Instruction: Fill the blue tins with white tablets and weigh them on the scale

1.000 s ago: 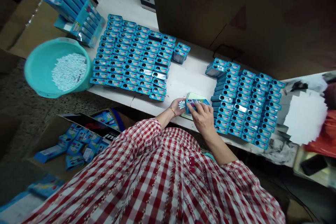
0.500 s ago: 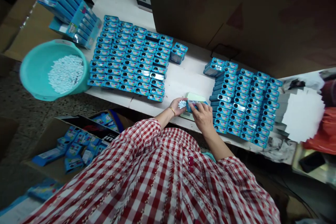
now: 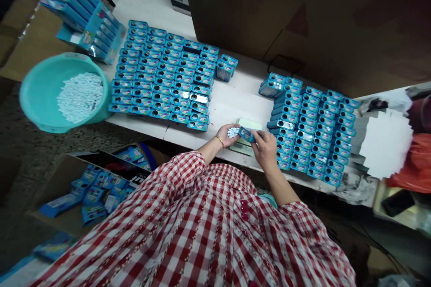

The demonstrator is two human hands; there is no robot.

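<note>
My left hand point(image 3: 225, 137) is cupped palm up, holding a small heap of white pellets point(image 3: 233, 132). Close beside the heap, my right hand point(image 3: 267, 147) grips a small blue box point(image 3: 247, 134) between thumb and fingers, its near end tilted toward the pellets. Whether the box touches the left fingers, I cannot tell. Beneath both hands lies a pale green kitchen scale point(image 3: 249, 123), partly covered by them. Rows of upright blue boxes point(image 3: 161, 76) with dark round holes on top stand to the left, and a second group of blue boxes point(image 3: 313, 125) stands to the right.
A turquoise basin point(image 3: 33, 98) with more white pellets is at far left. Below it, a cardboard box point(image 3: 55, 184) holds loose blue boxes. A large brown carton point(image 3: 242, 9) borders the white table point(image 3: 232, 98) at the back. White cards point(image 3: 387, 143) are stacked at right.
My right hand has shifted slightly right and turned the blue box, so it now slants downward to the right. My left hand stays cupped around the pellets. The whole view has shifted a little.
</note>
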